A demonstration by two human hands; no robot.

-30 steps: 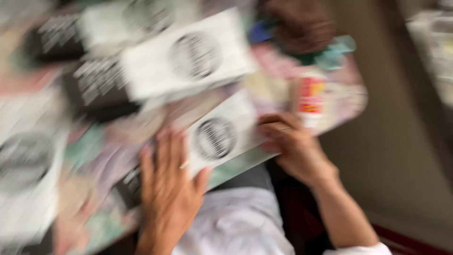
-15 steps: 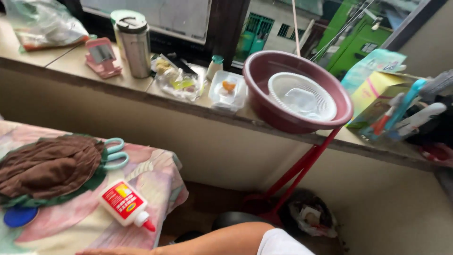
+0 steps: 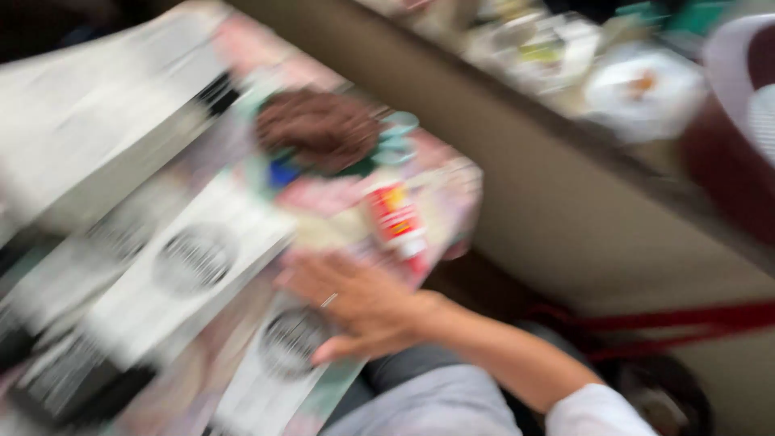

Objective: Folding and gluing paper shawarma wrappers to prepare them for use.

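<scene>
Presently, item by item:
Right hand [image 3: 355,303]: laid flat, fingers spread, palm down on a white printed sheet with a dark round emblem [image 3: 282,359]; pressing, not gripping; a ring shows on one finger.
Left hand: out of frame; its state cannot be told.
Sheet under hand: at the near edge of the surface [image 3: 452,182], one end apparently past that edge, above the lap.
Larger sheet [image 3: 190,270]: same round emblem, just left of the hand, overlapping other dark-and-white papers.
Glue bottle [image 3: 397,220]: white with red label, lying just beyond the fingertips, near the surface's right edge.
Brown cloth [image 3: 319,129]: heaped farther back, teal scissors handles [image 3: 397,139] touching it.
Risk, sheet: likely to slide off the edge if the palm lifts, given its overhang.
Risk, bottle: a sweep of the fingers could knock it off the surface.
Risk, view: heavy blur; fine contacts uncertain.
</scene>
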